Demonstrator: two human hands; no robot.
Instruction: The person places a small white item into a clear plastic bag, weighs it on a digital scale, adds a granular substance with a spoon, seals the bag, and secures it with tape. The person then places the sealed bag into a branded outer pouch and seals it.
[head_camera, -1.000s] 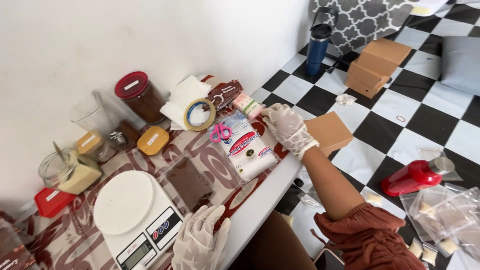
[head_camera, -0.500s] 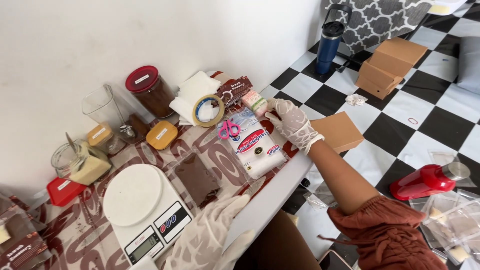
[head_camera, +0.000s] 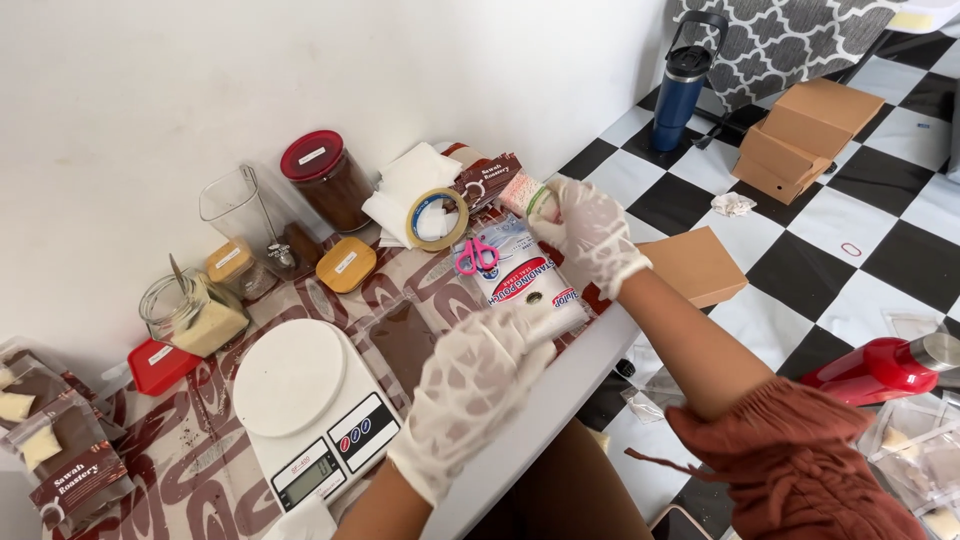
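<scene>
My right hand (head_camera: 592, 238), in a white patterned glove, reaches to the far end of the table. Its fingertips pinch a small pale roll with a green band (head_camera: 525, 196). My gloved left hand (head_camera: 478, 382) hovers above the table's front edge with the fingers loosely spread and nothing in it. Its fingertips are just over a white plastic pack of pouches (head_camera: 528, 280). Pink scissors (head_camera: 477, 256) lie at the top of that pack, beside a tape roll (head_camera: 437, 218). A flat dark brown pouch (head_camera: 402, 340) lies left of my left hand, next to a white kitchen scale (head_camera: 300, 398).
Along the wall stand a red-lidded jar (head_camera: 325, 182), white napkins (head_camera: 415, 182), a clear jug (head_camera: 238, 215), yellow-lidded tubs (head_camera: 345, 265) and a glass jar with a spoon (head_camera: 192, 312). On the checkered floor are a blue bottle (head_camera: 680, 88), cardboard boxes (head_camera: 800, 135) and a red appliance (head_camera: 880, 365).
My left hand has risen from the table's front edge, up and right toward the white pack. My right hand stays at the banded roll.
</scene>
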